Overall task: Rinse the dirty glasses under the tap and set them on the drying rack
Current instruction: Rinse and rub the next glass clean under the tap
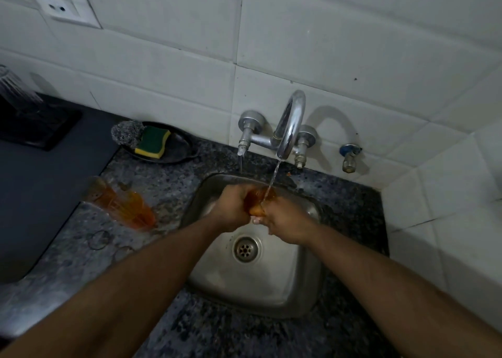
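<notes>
While water is running from the tap [290, 129], we are holding things as follows.

Glass in hand: we are gripping an amber-tinted glass [260, 196] over the sink [288, 270], directly under the thin stream; it is looking orange-brown and wet, and it is lying tilted between both hands.

Left hand: our left hand [235, 208] is curling round the left side of the glass, its grip closed on it.

Right hand: our right hand [285, 223] is clamping the glass from the right and below, fingers wrapped on it.

Second glass: another amber glass [122, 204], ribbed and stained, is lying on its side on the speckled table [168, 191], left of the sink and well apart from the hands.

Clear glass: a ribbed clear glass [16, 88] is standing upside down on a dark tray [54, 132] at the far left.

Sponge dish: a green-and-yellow sponge [153, 141] and a steel scourer [126, 134] are sitting in a dark dish [179, 151] by the wall.

Hard to make out: our hands are covering most of the held glass, so its rim and base are staying hidden; the clear glass is being cut off by the left edge.
</notes>
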Demonstrator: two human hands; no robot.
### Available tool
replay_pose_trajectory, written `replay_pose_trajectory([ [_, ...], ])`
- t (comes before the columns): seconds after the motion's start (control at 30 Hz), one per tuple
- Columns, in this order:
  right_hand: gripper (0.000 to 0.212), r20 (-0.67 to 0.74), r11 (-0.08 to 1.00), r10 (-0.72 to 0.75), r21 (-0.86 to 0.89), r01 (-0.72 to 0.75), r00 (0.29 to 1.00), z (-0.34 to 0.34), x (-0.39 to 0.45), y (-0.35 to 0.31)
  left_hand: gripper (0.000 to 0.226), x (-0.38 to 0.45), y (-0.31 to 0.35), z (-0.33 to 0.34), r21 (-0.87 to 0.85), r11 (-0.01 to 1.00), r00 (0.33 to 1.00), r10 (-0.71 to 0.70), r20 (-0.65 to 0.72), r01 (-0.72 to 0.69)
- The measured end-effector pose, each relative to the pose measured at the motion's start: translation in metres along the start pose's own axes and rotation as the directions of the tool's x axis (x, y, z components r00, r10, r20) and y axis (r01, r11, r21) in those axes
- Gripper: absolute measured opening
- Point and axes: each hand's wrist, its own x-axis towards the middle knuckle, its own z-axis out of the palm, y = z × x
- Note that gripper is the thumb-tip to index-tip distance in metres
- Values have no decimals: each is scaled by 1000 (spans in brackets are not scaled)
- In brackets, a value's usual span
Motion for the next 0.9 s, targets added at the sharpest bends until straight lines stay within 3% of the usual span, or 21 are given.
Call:
replay_pose_trajectory([
  [0.03,12,63,972,-43,-229,57,997,-3,-2,0,44,1,-4,-3,39,994,978,-109,175,104],
  [0.07,15,106,918,-61,-384,97,993,-4,-3,4,51,2,-5,-8,118,972,902,-232,364,203],
  [0.1,15,100,898,-56,-431,94,993,-5,-3,7,57,4,-6,-11,176,949,828,-313,465,260],
  [0.13,13,66,925,-27,-377,50,997,-5,-3,8,63,6,-5,-12,176,941,818,-338,466,288],
  [0.2,10,-56,995,56,-75,-60,997,-6,-2,8,68,9,-1,-8,79,972,938,-234,256,221],
  [0.23,11,-100,992,88,103,-78,991,-4,-2,9,59,8,4,-3,35,990,985,-138,101,135],
  [0.3,12,-118,968,76,247,-45,990,-1,-2,8,38,1,15,4,-32,999,991,-23,-129,19],
  [0.33,8,-95,980,47,199,-27,994,0,-2,10,36,-2,20,4,-43,999,992,-17,-126,12],
  [0.4,13,16,996,-12,-87,14,1000,0,-6,16,45,-3,23,-3,36,993,979,-116,167,112],
  [0.43,15,69,966,-7,-259,25,998,-2,-8,14,53,-2,22,-7,148,973,905,-221,363,178],
  [0.47,16,97,933,-7,-357,41,995,-2,-8,14,61,-1,20,-10,251,943,821,-317,475,219],
  [0.5,17,96,924,-16,-379,51,995,-1,-8,12,67,0,18,-12,281,927,784,-362,505,247],
  [0.53,15,80,938,-8,-345,35,997,3,-5,11,70,1,17,-11,238,937,814,-342,470,256],
  [0.6,11,28,994,34,-106,-31,999,8,-3,10,60,0,16,-2,99,975,949,-217,227,200],
  [0.67,9,16,998,34,43,-35,999,13,1,14,36,-5,16,7,36,987,987,-158,1,157],
  [0.7,13,24,1000,15,-20,-14,1000,12,2,14,30,-7,16,9,8,986,987,-164,-5,164],
  [0.73,18,56,990,-17,-138,25,998,10,2,14,33,-9,15,9,6,985,982,-175,75,175],
  [0.8,20,116,923,-73,-368,111,991,7,0,11,48,-11,13,7,84,978,916,-209,342,191],
  [0.83,21,113,906,-83,-406,122,990,6,0,9,51,-11,12,5,101,974,890,-225,395,201],
  [0.9,23,73,955,-36,-290,56,997,14,3,9,51,-9,10,5,-7,965,917,-248,312,263],
])
